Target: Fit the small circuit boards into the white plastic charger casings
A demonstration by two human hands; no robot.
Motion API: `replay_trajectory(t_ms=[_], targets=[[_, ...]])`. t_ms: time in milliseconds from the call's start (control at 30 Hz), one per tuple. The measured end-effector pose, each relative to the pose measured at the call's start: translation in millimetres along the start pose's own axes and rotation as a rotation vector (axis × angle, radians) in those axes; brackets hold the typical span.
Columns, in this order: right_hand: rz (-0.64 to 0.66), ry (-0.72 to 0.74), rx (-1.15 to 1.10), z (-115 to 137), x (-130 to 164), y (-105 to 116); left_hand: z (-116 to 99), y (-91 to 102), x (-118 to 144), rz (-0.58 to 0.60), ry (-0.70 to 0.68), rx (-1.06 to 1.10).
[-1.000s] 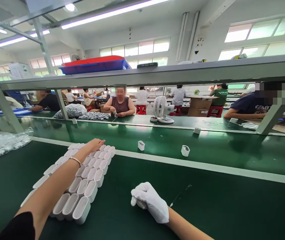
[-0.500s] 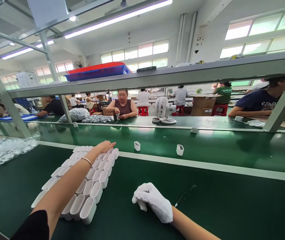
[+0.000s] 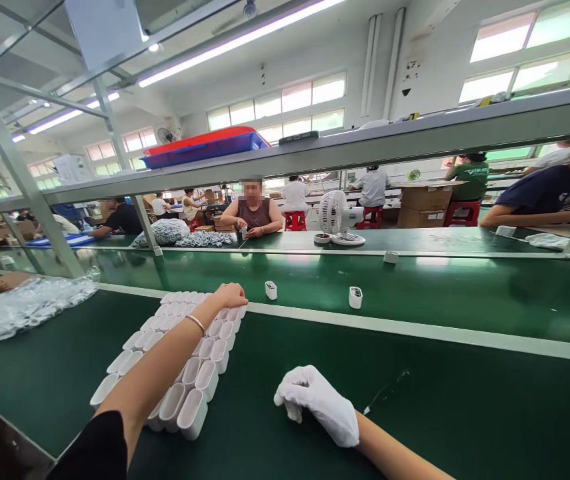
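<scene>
Bare and wearing a bracelet, my left hand [image 3: 229, 295] reaches to the far right corner of a block of white oval plastic cups [image 3: 193, 407]. Its fingers are closed over the corner cup [image 3: 243, 311], whose rim they partly hide. The cups stand upright in tight rows with their hollow sides up; my forearm covers some of them. My right hand [image 3: 315, 403], in a white glove, rests on the green work surface [image 3: 285, 460] right of the block. Its fingers are curled in, and nothing shows between them.
Two white oval housings with dark insides, a left one [image 3: 271, 290] and a right one [image 3: 355, 297], sit on the green conveyor [image 3: 429, 300] beyond a pale strip [image 3: 389, 326]. A clear plastic bag [image 3: 29, 307] lies at left. Co-workers sit across, near a white fan [image 3: 332, 213].
My left hand has moved from above the far cups to the right corner, its fingers bending down. The two housings have shifted slightly left along the conveyor. My right hand keeps its pose.
</scene>
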State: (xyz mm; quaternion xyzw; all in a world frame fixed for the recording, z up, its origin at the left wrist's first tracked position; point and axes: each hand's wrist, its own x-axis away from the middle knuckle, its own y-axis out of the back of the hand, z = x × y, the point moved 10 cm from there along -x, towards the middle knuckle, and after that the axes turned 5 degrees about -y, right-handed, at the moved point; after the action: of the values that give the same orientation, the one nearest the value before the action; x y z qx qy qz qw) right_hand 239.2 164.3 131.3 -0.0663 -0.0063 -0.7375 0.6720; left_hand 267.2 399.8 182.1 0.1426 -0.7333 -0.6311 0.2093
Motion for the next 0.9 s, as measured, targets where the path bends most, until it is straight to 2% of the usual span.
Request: replay_trajectory(t_ms=[67, 133, 267, 367, 467, 567, 667, 767, 900], targets=[[-0.003, -0.005, 0.004, 1, 1, 0, 8, 9.5, 0, -0.045, 0.024, -0.009], [-0.003, -0.003, 0.012, 2, 1, -1, 28, 23.4, 4, -0.104, 0.094, -0.014], [-0.004, -0.008, 0.026, 4, 3, -2, 96, 43.7, 32, -0.179, 0.342, -0.032], [-0.005, -0.022, 0.02, 6, 4, -3, 136, 40.5, 59, -0.168, 0.439, -0.025], [-0.003, -0.038, 0.011, 7, 4, -3, 156, 32.9, 77, -0.168, 0.426, -0.009], [-0.013, -0.035, 0.007, 6, 3, -2, 161, 30.3, 82, -0.185, 0.36, 0.012], [-0.01, -0.018, 0.014, 5, 0, -2, 157, 34.8, 76, -0.223, 0.317, 0.022], [-0.005, -0.012, 0.017, 4, -1, -2, 141, 37.4, 60, -0.245, 0.238, 0.053], [-0.015, -0.016, 0.024, 3, -1, -1, 109, 25.7, 38, -0.191, 0.116, 0.126]])
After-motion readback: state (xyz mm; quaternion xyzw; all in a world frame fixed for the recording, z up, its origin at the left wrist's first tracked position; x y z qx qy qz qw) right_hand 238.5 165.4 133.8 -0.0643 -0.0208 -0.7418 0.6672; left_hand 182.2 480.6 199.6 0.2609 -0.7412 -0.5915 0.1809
